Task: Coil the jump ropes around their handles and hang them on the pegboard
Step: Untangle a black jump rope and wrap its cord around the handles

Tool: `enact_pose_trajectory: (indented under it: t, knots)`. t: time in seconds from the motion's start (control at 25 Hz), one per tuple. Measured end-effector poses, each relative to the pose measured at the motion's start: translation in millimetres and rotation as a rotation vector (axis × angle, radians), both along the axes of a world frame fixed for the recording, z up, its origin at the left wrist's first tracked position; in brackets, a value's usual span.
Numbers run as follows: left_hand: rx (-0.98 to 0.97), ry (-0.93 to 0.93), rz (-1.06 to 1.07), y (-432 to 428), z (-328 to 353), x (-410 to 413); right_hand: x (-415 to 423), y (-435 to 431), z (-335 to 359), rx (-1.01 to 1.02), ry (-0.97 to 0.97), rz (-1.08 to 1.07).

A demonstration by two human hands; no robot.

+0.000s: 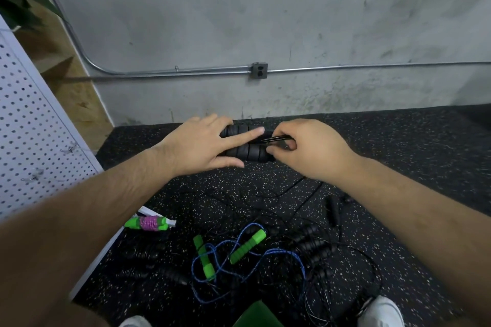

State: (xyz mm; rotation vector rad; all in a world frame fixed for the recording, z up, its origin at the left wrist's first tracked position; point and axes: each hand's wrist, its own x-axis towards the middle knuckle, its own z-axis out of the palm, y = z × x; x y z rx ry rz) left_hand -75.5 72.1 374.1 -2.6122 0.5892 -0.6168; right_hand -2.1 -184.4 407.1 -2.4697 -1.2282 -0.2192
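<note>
Hands (198,147) (312,150) round black handles (248,153), cord (275,138)

You're in what looks like a gym corner: speckled black rubber floor (398,146) across the lower frame, bare concrete wall (239,21) above with exposed conduit (372,67) (and an outlet box (259,70) at center), white pegboard (32,114) at left, jump ropes (248,245) strewn at the bottom.

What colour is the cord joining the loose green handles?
Blue with pale flecks; that thin braided cord shows best in head view.
</note>
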Motion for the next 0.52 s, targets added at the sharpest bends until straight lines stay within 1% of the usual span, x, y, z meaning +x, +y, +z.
enact_pose_trajectory:
  t: [0.12, 0.24, 0.28, 0.4, 0.48, 0.52]
  knots:
    - [-0.129, -0.026, 0.077, -6.0, -3.5, 2.4, 3.2, -9.1, 5.2, -0.019, -0.025, 0.043]
    - [-0.357, 0.012, 0.069, -8.0, -1.8, 2.8, 5.0, -17.9, 18.0, -0.047, -0.001, 0.077]
    - [-0.382, 0.015, 0.064, -7.5, 0.4, 2.6, 5.5, -20.9, 21.6, -0.051, -0.001, 0.073]
    - [-0.301, -0.018, 0.065, -9.1, 4.5, 2.0, 7.5, -26.0, 33.2, -0.052, -0.024, 0.054]
    - [-0.251, -0.014, 0.044, -14.6, 5.4, -0.1, 12.0, -24.9, 36.8, -0.023, -0.052, 0.067]
    - [-0.239, -0.009, 0.018, -18.4, 5.5, -2.1, 16.6, -24.6, 37.9, 0.013, -0.034, 0.06]
